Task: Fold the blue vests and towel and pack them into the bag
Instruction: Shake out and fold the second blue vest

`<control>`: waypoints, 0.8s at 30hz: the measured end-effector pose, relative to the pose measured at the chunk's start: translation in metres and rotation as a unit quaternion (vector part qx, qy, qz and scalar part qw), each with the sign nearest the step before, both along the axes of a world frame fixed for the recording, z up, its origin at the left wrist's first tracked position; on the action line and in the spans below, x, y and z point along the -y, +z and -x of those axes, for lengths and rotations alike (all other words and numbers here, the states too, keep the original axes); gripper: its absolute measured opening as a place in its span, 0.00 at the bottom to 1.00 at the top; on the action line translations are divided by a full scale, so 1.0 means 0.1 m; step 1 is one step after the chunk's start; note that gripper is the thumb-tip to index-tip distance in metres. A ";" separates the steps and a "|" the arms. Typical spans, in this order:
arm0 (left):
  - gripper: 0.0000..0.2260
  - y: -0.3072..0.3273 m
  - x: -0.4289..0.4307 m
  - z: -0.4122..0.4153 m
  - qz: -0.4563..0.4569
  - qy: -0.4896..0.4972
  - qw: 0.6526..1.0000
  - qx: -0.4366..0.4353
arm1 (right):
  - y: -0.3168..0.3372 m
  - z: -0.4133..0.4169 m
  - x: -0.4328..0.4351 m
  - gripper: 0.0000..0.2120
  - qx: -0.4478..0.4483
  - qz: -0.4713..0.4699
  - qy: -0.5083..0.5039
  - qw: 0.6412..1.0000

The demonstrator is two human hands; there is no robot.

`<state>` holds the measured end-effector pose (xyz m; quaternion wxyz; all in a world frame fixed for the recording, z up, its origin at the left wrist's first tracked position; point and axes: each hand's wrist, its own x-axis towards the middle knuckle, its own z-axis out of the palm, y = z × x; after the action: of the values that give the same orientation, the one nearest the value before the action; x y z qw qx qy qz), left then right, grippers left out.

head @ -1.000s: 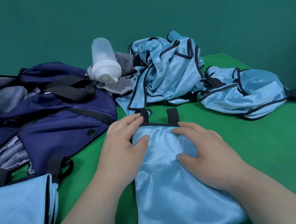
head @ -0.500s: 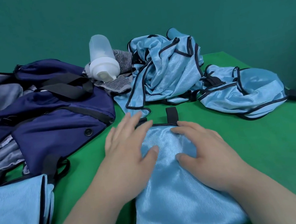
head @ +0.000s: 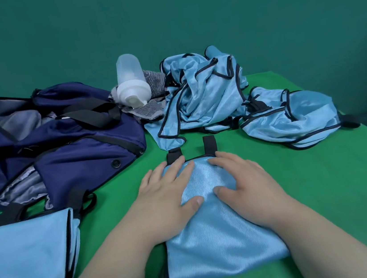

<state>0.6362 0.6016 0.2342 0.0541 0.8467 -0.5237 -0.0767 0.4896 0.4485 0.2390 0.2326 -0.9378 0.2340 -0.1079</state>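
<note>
A light blue vest (head: 217, 246) with black trim lies folded lengthwise on the green table in front of me. My left hand (head: 167, 197) and my right hand (head: 247, 186) press flat on its far end, fingers straight, beside two black tabs. Another folded blue vest (head: 27, 255) lies at the near left. Two crumpled blue vests are at the back: one in the middle (head: 205, 96), one to the right (head: 291, 117). The navy bag (head: 62, 145) lies open at the left. A grey striped towel (head: 148, 110) sits behind it, partly under a bottle.
A translucent white shaker bottle (head: 132, 85) lies tilted on the towel between bag and vests. The green table (head: 336, 188) ends at the right near a teal wall. The bag's black straps (head: 95, 115) lie across its top.
My left hand slid rightward and forward onto the vest's far end, with its fingers now by the left black tab. My right hand stayed pressing on the vest.
</note>
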 end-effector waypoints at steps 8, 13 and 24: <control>0.34 0.04 -0.15 0.18 -0.026 0.002 1.000 -0.014 | 0.09 0.08 -0.02 0.28 -0.009 -0.056 0.026 0.998; 0.33 0.03 -0.47 0.40 -0.025 -0.008 1.000 -0.015 | 0.03 0.35 -0.27 0.32 -0.031 -0.056 0.070 0.995; 0.23 0.00 -1.29 1.04 0.174 0.057 0.959 -0.217 | -0.06 1.15 -0.63 0.21 0.083 -0.221 0.065 0.970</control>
<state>0.5323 0.7303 0.2347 0.3175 0.8157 -0.4554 -0.1625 0.3747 0.5116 0.2328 0.4591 -0.8642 0.1703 -0.1152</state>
